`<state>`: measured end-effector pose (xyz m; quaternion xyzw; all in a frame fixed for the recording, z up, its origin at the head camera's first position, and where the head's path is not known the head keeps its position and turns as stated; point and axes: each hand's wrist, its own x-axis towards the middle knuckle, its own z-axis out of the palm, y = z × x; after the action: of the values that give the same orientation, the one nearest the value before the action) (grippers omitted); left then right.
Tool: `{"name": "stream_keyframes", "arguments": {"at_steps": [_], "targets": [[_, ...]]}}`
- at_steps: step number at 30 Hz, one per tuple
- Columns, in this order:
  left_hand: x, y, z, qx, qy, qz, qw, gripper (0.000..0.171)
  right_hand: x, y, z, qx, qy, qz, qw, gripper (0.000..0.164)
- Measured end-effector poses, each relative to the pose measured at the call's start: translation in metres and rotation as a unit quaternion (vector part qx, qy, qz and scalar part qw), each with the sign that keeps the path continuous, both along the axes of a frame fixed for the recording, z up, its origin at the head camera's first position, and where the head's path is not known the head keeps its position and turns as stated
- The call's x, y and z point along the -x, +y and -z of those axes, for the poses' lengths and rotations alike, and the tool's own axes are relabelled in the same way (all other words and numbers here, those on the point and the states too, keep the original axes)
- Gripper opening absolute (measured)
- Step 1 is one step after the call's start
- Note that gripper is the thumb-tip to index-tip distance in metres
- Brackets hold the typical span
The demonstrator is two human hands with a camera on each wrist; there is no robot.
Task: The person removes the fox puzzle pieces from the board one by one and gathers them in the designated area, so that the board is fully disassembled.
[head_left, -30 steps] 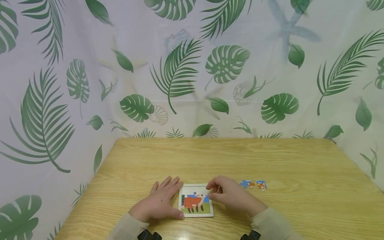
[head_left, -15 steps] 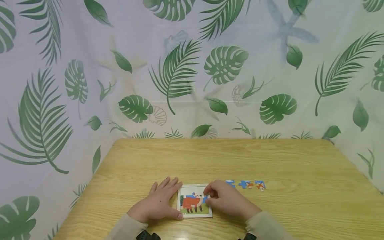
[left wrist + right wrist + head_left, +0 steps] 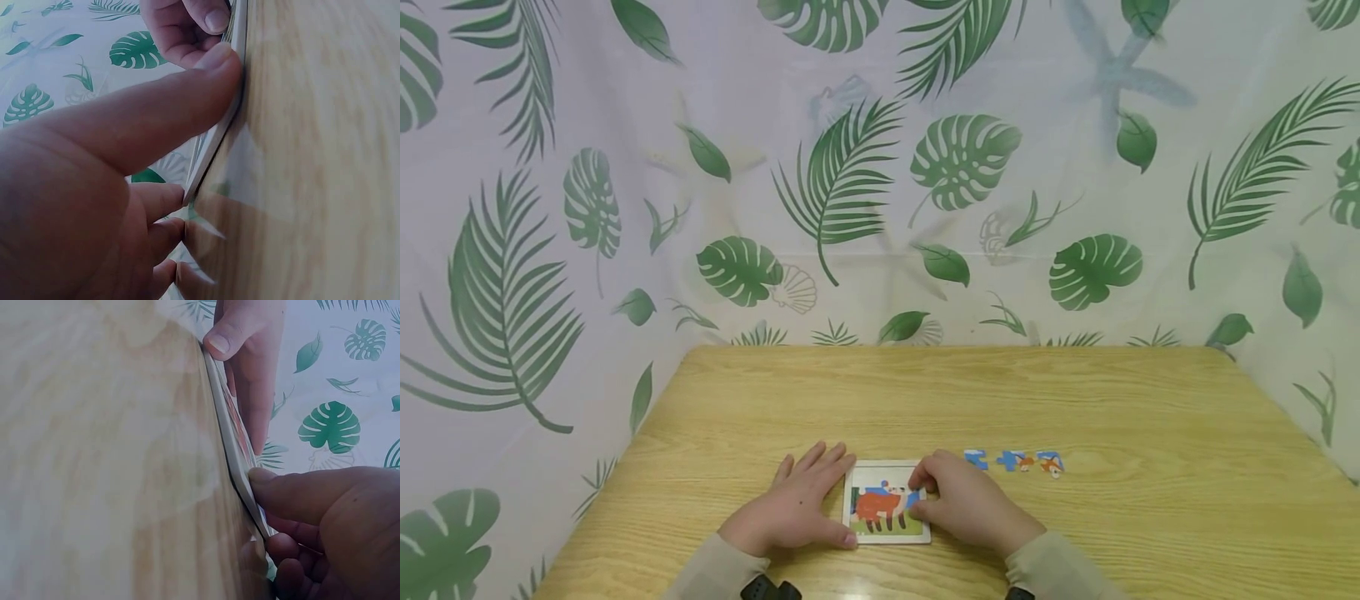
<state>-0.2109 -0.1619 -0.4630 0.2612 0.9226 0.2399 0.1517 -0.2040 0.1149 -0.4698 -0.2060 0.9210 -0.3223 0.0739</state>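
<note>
In the head view a white-framed picture puzzle lies flat on the table, partly filled with a red animal on green and blue. My left hand rests along its left side with fingers spread and fairly straight. The left thumb presses the near left corner of the frame. At the right side my right hand has curled fingers and pinches a small blue puzzle piece over the puzzle. The fingers hide part of this piece. In the right wrist view the right thumb lies on the frame's edge.
Right of the puzzle, beyond the right hand, lie loose pieces: a blue and white one, a blue and orange one and one with a fox-like face. The wooden table reaches back to a leaf-print cloth.
My right hand has shifted slightly left and down over the puzzle's right side, uncovering the blue and white loose piece. The left hand has stayed in place.
</note>
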Motion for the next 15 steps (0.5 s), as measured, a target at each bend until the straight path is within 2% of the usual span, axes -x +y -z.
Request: {"name": "stream_keyframes", "arguments": {"at_steps": [11, 15], "targets": [[-0.0006, 0.0008, -0.001, -0.003, 0.0, 0.0, 1.0, 0.108, -0.0002, -0.0008, -0.0007, 0.006, -0.004, 0.009, 1.0, 0.023], [-0.0012, 0.0004, -0.0014, -0.005, 0.005, 0.008, 0.9999, 0.102, -0.0017, -0.0014, -0.0032, 0.011, -0.006, 0.012, 1.0, 0.022]]}}
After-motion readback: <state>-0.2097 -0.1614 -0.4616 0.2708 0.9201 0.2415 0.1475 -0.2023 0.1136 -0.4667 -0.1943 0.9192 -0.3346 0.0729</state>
